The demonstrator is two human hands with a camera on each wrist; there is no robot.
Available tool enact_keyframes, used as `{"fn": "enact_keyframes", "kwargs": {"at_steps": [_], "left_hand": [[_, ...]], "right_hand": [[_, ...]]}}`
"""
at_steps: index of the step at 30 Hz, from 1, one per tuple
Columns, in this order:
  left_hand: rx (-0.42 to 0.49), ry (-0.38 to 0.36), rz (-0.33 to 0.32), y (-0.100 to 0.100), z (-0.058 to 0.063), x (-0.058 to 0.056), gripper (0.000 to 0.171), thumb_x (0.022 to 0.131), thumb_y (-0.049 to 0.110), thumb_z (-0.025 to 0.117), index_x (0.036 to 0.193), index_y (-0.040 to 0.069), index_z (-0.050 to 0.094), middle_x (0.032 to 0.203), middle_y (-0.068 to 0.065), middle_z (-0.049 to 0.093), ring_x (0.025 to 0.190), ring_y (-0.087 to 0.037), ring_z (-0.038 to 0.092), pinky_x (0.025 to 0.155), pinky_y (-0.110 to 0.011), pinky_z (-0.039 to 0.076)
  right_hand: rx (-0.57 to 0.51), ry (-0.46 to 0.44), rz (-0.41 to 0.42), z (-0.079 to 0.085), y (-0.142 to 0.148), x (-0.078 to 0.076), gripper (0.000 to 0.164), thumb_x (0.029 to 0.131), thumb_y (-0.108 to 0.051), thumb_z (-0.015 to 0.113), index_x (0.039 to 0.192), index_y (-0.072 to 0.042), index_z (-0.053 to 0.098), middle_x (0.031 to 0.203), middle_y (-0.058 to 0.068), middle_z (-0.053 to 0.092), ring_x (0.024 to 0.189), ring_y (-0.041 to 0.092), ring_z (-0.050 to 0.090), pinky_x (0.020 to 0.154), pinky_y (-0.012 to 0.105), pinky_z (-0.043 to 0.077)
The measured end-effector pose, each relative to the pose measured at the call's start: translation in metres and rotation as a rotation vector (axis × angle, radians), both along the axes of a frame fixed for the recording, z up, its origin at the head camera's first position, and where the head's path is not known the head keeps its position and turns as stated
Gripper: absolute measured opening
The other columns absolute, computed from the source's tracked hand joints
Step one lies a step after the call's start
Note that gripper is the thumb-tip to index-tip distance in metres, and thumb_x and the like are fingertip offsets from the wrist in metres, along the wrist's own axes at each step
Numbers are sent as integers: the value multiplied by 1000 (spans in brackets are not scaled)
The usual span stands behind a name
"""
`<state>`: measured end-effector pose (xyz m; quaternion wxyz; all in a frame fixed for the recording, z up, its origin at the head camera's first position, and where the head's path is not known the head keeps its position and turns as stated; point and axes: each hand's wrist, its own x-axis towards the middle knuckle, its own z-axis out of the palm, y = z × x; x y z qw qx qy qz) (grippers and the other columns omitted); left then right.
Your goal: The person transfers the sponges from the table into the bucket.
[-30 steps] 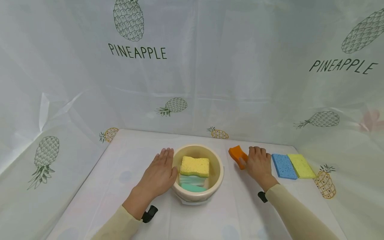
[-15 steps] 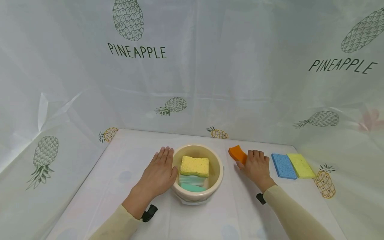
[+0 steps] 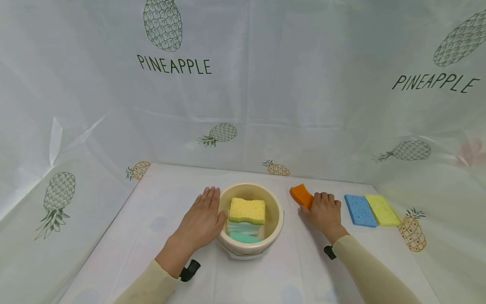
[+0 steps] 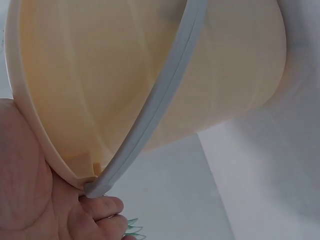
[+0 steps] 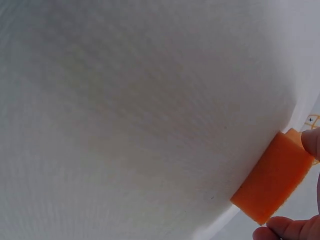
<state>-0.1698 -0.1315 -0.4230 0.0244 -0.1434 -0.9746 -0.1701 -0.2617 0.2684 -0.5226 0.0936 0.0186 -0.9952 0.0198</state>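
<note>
A cream bucket with a grey handle stands in the middle of the table. Inside lie a yellow sponge and a teal-green piece. My left hand rests against the bucket's left side, fingers straight and together; in the left wrist view the palm meets the rim near the handle joint. To the right of the bucket my right hand pinches an orange sponge. The right wrist view has digits at two opposite ends of this sponge, which is low over the white cloth.
Right of my right hand, a blue sponge and a yellow-green sponge lie side by side near the table's right edge. A white pineapple-print sheet rises behind the table and along both sides.
My right hand has shifted slightly left and toward me, its thumb moving to the near left end of the orange sponge. The left hand and bucket have stayed put.
</note>
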Motion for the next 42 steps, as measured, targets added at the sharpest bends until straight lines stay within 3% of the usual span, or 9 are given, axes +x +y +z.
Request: {"fn": "enact_keyframes", "kwargs": {"at_steps": [21,31,42], "left_hand": [[20,-5,0,0,-2,0,69,111,35,44,162,-9,28,168,-27,32,161,-41,24,131,-55,24],[18,-31,4,0,-2,0,70,112,37,43,163,-8,26,170,-25,30,162,-39,21,131,-54,23],[29,-37,-4,-1,-3,-1,71,112,38,42,164,-8,25,170,-25,29,162,-39,21,131,-54,22]], "right_hand": [[-62,-94,-72,-1,-1,0,65,94,-56,66,102,7,54,87,19,50,90,40,48,79,56,41],[-79,-12,-49,2,1,1,63,93,-53,66,103,8,52,86,18,49,89,40,47,76,52,39],[-67,166,27,25,-4,12,60,89,-47,75,107,6,56,92,21,55,89,39,49,76,54,45]]}}
